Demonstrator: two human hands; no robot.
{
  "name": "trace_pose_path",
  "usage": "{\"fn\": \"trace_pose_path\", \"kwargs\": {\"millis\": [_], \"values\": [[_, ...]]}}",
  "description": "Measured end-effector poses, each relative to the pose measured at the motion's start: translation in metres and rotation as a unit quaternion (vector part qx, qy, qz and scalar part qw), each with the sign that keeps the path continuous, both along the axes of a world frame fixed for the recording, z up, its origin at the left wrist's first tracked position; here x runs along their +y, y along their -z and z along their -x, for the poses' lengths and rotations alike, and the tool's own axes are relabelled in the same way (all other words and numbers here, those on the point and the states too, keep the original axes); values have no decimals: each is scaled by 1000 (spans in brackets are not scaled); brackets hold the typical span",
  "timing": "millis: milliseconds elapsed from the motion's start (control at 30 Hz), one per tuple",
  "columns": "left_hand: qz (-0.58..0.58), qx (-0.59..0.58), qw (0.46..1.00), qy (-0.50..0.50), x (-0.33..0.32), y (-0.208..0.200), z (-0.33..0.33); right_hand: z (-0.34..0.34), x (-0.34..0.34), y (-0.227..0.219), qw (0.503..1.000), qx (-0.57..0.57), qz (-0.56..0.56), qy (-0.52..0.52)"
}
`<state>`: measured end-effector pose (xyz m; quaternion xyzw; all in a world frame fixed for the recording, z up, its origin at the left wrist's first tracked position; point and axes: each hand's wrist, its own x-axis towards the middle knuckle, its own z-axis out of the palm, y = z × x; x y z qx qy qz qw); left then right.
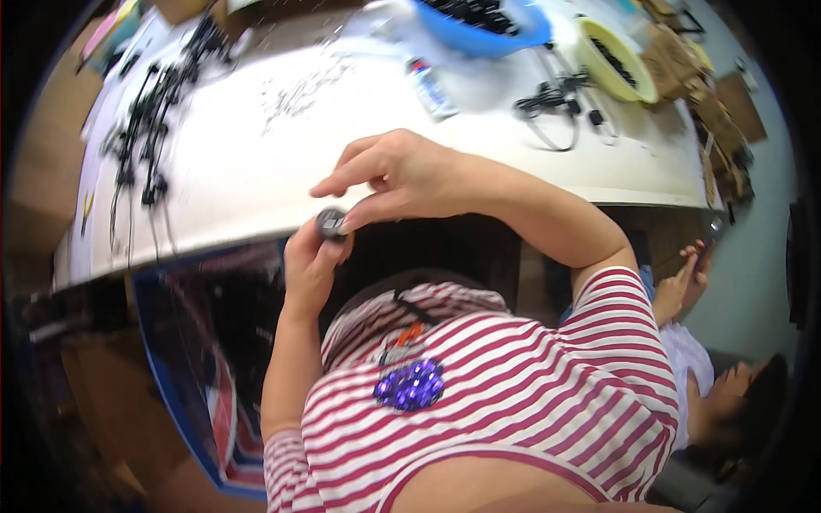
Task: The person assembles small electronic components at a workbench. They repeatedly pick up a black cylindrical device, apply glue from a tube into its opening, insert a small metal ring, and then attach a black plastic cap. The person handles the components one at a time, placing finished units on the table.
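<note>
My left hand [315, 272] is closed round a small dark round piece [331, 223], held up just off the table's front edge. The piece has a light patch on its face; its exact kind is not clear. Over it reaches my right hand [406, 178], fingers apart and the index finger stretched out to the left. Its thumb tip touches or nearly touches the dark piece, and nothing shows in its grasp. Many small metal parts [304, 90] lie scattered on the white table [231, 162] beyond my hands.
Black cables [154, 128] lie at the left, more cables [556, 98] at the right. A blue basin [479, 43] and a yellow basin [611, 60] hold black parts. Between them and me lies a tube [432, 90]. A blue-edged bin [162, 376] stands below; another person [693, 368] sits at right.
</note>
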<state>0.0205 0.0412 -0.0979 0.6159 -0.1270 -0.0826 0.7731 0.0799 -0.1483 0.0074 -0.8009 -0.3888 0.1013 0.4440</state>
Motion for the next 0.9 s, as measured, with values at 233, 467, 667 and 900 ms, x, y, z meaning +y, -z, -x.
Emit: {"fn": "trace_pose_path", "kwargs": {"millis": [233, 467, 667, 900], "values": [[114, -32, 993, 22, 3, -24, 20, -129, -119, -11, 880, -296, 100, 357], [171, -62, 983, -8, 13, -54, 39, -199, -191, 15, 832, -64, 386, 394], [126, -72, 989, -38, 22, -59, 43, -218, -178, 18, 847, -24, 406, 344], [125, -27, 991, -41, 29, -38, 35, -208, -193, 10, 900, 106, -4, 423]]}}
